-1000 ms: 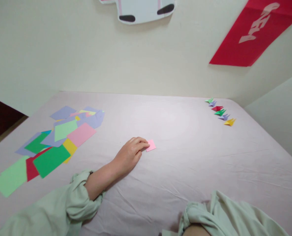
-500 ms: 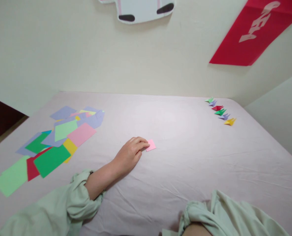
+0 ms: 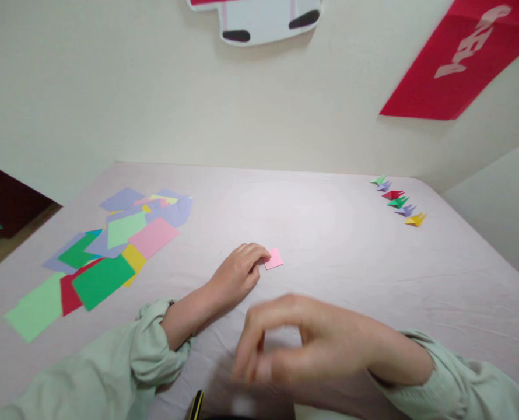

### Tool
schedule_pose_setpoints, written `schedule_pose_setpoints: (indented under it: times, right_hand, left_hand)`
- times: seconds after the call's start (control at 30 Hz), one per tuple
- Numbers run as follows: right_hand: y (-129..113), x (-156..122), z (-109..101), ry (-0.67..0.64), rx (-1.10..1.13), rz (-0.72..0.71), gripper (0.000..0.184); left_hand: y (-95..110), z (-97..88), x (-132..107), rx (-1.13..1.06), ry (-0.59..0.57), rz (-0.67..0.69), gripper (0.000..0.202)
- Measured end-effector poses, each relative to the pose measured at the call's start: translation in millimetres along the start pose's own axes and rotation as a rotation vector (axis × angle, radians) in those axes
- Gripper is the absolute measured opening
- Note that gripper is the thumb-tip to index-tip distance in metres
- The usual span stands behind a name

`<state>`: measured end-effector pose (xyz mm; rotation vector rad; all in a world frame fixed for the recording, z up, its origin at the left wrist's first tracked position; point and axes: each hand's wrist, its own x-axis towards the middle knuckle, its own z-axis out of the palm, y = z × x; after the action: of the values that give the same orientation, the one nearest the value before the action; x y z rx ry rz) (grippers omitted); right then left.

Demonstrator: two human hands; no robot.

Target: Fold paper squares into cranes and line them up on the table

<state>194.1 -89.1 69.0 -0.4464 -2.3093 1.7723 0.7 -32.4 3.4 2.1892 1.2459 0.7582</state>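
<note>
Your left hand [image 3: 237, 273] pinches the pink square [image 3: 274, 259] by its corner. Your blurred right hand [image 3: 303, 344] hovers half-curled, grip unclear. Folding likely needs both.

Pale green long-sleeved top, loose fabric. Left sleeve [image 3: 123, 367] bunched into folds at mid-forearm, right sleeve [image 3: 456, 385] cuff near wrist. Left hand [image 3: 237, 274] and right hand [image 3: 303, 344] bare, the right motion-blurred.
</note>
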Motion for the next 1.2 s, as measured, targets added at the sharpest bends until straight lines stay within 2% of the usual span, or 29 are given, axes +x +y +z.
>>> schedule_pose_setpoints:
  times: [0.07, 0.1, 0.17, 0.27, 0.47, 0.8, 0.97, 1.2]
  right_hand:
    - [18, 14, -42, 0.359, -0.351, 0.129, 0.014]
    - [28, 18, -58, 0.482, -0.536, 0.19, 0.016]
    - [48, 21, -75, 0.491, -0.754, 0.245, 0.018]
    - [67, 21, -77, 0.46, -0.895, 0.24, 0.014]
    - [71, 24, -73, 0.449, -0.984, 0.241, 0.006]
    - [75, 23, -72, 0.514, -0.94, 0.241, 0.01]
    - [72, 22, -66, 0.546, -0.947, 0.267, 0.007]
    - [69, 21, -59, 0.616, -0.769, 0.347, 0.015]
  left_hand:
    - [1, -0.1, 1, -0.004, 0.003, -0.022, 0.032]
    - [2, -0.4, 1, -0.005, 0.003, -0.03, 0.032]
    - [4, -1.3, 2, -0.006, 0.001, -0.036, 0.031]
    - [5, -3.0, 3, 0.005, -0.017, -0.032, 0.03]
    - [6, -3.1, 2, 0.045, -0.026, -0.014, 0.024]
    - [1, 4.4, 10, 0.093, 0.036, -0.02, 0.004]
    - [4, 5.4, 10, 0.058, 0.058, -0.034, 0.012]
    - [12, 10.9, 3, 0.051, 0.089, -0.103, 0.019]
